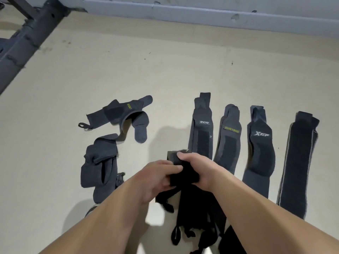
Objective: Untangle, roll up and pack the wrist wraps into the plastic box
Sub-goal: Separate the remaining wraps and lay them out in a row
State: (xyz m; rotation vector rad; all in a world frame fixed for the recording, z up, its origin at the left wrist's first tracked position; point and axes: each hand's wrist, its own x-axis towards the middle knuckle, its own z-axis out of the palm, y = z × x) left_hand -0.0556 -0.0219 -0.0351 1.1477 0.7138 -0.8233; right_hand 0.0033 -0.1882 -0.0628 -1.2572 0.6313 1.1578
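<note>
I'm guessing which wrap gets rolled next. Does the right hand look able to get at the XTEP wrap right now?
Probably, once freed: the right hand grips the black wrap with the left hand, but the XTEP wrap lies flat, uncovered, to its right.

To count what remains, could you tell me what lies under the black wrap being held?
Below the black wrap, gripped by left hand and right hand, tangled black straps cover the floor; anything beneath is hidden.
</note>
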